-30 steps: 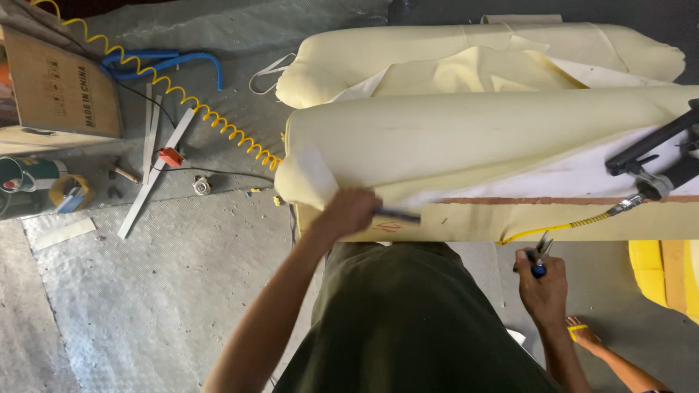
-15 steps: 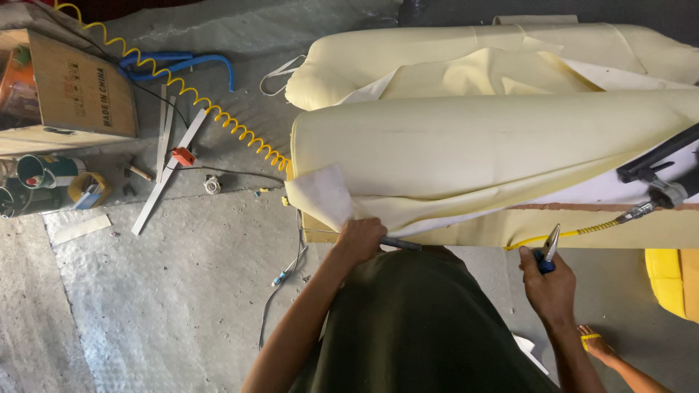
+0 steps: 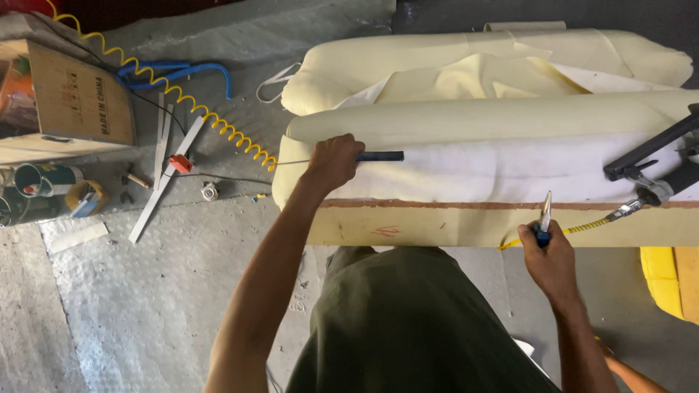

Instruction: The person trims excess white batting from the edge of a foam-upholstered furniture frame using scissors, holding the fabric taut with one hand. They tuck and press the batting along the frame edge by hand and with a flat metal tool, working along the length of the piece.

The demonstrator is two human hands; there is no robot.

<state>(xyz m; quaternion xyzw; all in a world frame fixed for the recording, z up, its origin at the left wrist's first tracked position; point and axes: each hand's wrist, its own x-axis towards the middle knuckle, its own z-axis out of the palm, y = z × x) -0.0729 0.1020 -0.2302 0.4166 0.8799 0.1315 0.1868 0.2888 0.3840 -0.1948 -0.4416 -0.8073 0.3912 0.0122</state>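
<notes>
Two hands [image 3: 333, 161] [image 3: 551, 255], cushion [image 3: 495, 175], yellow hose [image 3: 182, 94], box [image 3: 73, 109]

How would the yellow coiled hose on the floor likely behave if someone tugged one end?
The coiled hose would probably stretch like a spring, since it lies in loose spirals across the floor. It looks thin and light, so it should drag easily. It might snag the white strips lying beside it and pull them along.

A grey, wrinkled floor covering [image 3: 145, 291] carries a cardboard box [image 3: 73, 109], coiled yellow hose [image 3: 218, 124] and scattered tools.
</notes>
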